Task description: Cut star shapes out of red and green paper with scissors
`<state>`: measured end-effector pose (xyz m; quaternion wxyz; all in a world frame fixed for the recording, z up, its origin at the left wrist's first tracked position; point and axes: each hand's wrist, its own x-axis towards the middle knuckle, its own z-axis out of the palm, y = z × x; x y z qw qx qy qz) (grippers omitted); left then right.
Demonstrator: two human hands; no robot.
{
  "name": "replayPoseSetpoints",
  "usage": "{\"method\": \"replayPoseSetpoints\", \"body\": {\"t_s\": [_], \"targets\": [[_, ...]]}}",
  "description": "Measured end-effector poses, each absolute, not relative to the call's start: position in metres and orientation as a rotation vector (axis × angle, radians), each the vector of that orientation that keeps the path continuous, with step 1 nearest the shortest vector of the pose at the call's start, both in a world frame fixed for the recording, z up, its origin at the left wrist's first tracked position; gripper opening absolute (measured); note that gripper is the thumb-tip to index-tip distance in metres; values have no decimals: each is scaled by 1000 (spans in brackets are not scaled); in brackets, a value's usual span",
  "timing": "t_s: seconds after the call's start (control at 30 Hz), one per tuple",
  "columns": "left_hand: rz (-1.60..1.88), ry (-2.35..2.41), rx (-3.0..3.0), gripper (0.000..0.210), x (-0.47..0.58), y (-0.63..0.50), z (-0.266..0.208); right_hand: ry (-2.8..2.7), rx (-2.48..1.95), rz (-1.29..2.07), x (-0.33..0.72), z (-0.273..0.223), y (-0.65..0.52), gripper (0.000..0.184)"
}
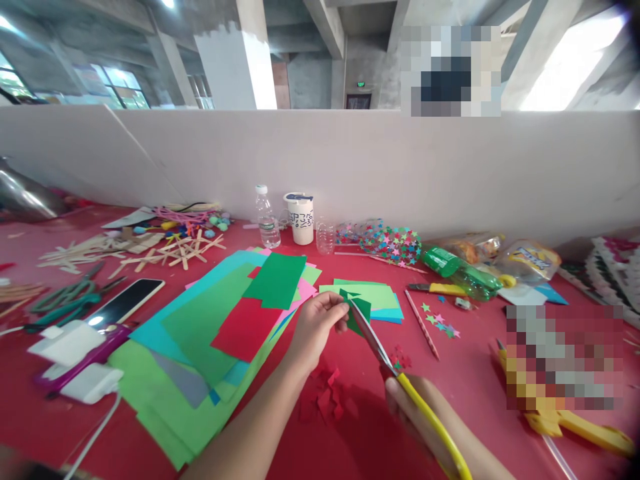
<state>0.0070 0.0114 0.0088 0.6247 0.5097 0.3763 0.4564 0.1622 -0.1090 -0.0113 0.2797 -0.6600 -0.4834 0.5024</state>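
Between its thumb and fingers, my left hand point(320, 319) pinches a small piece of dark green paper point(361, 316). My right hand point(417, 407) is closed around the yellow handles of a pair of scissors point(387, 363), whose blades point up and left. The blade tips meet the green paper close to my left fingertips. Red paper scraps point(327, 397) lie on the table below my hands, and small red and green bits point(400, 358) lie under the scissors. To the left is a spread of coloured sheets, with a red sheet point(245, 328) and a dark green sheet point(278, 280) on top.
Behind stand a water bottle point(269, 227) and a white cup point(301, 223). A green plastic bottle point(463, 272), a yellow utility knife point(445, 289) and a striped straw point(423, 325) lie right. Phone point(129, 303), chargers point(90, 383) and craft sticks point(175, 252) lie left. A low partition point(320, 153) borders the back.
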Motion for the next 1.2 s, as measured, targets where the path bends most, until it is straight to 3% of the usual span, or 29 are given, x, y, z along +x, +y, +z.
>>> {"method": "replayPoseSetpoints", "body": {"t_s": [1.2], "targets": [[989,856,1167,13,1,17,10,-1414,-1773,1283,167,-8,-108,65]]}}
